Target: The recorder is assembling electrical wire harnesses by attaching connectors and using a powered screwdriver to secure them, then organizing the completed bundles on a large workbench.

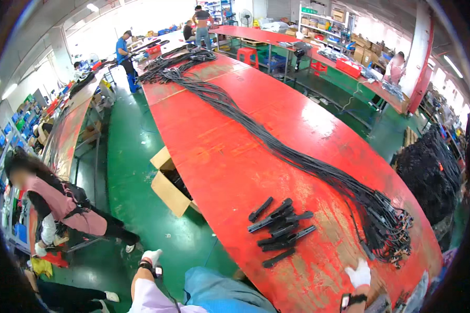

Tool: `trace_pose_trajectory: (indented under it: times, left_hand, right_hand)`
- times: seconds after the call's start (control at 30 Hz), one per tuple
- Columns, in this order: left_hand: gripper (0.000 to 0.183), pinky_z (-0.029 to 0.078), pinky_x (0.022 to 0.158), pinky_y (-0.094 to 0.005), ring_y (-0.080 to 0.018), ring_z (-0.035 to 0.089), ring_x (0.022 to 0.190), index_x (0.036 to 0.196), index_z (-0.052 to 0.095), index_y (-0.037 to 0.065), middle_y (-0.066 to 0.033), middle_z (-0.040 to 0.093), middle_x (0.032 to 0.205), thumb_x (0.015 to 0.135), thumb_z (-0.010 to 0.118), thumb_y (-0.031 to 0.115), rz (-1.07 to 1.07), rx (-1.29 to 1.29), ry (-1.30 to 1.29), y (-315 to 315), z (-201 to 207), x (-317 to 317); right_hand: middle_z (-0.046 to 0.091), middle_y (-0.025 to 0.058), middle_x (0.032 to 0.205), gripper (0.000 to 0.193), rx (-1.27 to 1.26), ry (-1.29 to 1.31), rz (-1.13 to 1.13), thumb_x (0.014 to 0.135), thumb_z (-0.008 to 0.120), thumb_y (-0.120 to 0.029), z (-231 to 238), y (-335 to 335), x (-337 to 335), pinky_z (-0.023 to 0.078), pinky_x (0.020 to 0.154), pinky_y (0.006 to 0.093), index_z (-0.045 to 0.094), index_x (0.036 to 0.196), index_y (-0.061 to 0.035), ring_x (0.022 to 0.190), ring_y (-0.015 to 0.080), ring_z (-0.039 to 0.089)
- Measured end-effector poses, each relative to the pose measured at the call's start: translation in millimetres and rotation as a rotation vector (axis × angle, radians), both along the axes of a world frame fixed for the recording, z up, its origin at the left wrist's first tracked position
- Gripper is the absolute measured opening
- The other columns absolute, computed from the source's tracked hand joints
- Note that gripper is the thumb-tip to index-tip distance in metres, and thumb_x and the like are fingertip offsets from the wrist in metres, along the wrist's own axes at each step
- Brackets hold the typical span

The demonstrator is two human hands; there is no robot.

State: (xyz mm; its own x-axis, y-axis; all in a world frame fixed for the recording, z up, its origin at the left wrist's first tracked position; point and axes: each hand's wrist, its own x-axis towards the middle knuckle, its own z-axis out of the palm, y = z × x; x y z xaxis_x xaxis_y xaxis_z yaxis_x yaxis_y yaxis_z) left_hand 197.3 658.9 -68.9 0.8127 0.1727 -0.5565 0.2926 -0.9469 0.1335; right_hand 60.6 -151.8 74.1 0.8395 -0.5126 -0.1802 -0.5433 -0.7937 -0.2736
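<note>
Two gloved hands frame the bottom of the view, and neither holds anything. At the far left a seated person in a pink top [62, 206] bends over beside the long side bench, apart from the wearer. The left hand [151, 256], in a white glove with a dark strap at the wrist, hangs off the table edge over the green floor [125, 156]; its fingers look loosely curled, though the view is too small there to tell for sure. Just right of it an open brown cardboard box [167, 188] sits on the floor tight against the table side, likely placed there so parts can be lifted straight up onto the work surface. On the worn red table [219, 156] lies a loose pile of short black plastic housings [279, 229], grouped near the front edge within easy reach. Beyond them a long bundle of black cables [277, 146] runs the length of the table, its connector ends [386, 229] fanned out at the near right, presumably so each end can be picked singly. The right hand [359, 275], also white-gloved, rests on the table near those ends, fingers gathered, gripping nothing. At the far right a heap of black cable [428, 172] stands off the table.
</note>
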Motion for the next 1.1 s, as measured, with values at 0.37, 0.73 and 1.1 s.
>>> trace_pose_trajectory:
  times: [0.37, 0.73, 1.1]
  left_hand:
    - [0.068, 0.047, 0.099, -0.0408, -0.036, 0.061, 0.116, 0.133, 0.057, 0.006, -0.0194, 0.064, 0.126, 0.09, 0.049, 0.058, -0.2, -0.502, 0.035, -157.7, 116.2, 51.0]
    - [0.066, 0.049, 0.094, -0.0442, -0.0371, 0.063, 0.11, 0.13, 0.058, 0.007, -0.0201, 0.066, 0.119, 0.091, 0.05, 0.059, -0.197, -0.527, -0.036, -27.5, 91.9, 67.7]
    - [0.075, 0.044, 0.105, -0.0375, -0.0324, 0.058, 0.123, 0.136, 0.055, 0.004, -0.0178, 0.061, 0.133, 0.089, 0.054, 0.062, 0.175, -0.584, -0.045, 136.0, 92.8, 123.6]
  right_hand:
    - [0.063, 0.0176, 0.123, 0.061, 0.24, -0.081, 0.602, 0.08, 0.074, -0.038, 50.0, 245.2, 196.0, 0.049, 0.095, 0.0445, 0.059, 0.128, -0.0042, 0.111, 0.0364, 0.062]
    - [0.063, 0.0181, 0.125, 0.062, 0.23, 0.325, 0.946, 0.083, 0.068, -0.048, 53.7, 482.8, 264.7, 0.049, 0.098, 0.0444, 0.059, 0.13, -0.0088, 0.115, 0.0365, 0.061]
    - [0.063, 0.0207, 0.124, 0.062, 0.098, 0.415, 1.091, 0.086, 0.06, -0.052, 16.6, 599.0, 403.8, 0.048, 0.098, 0.0448, 0.058, 0.129, -0.0068, 0.116, 0.0365, 0.06]
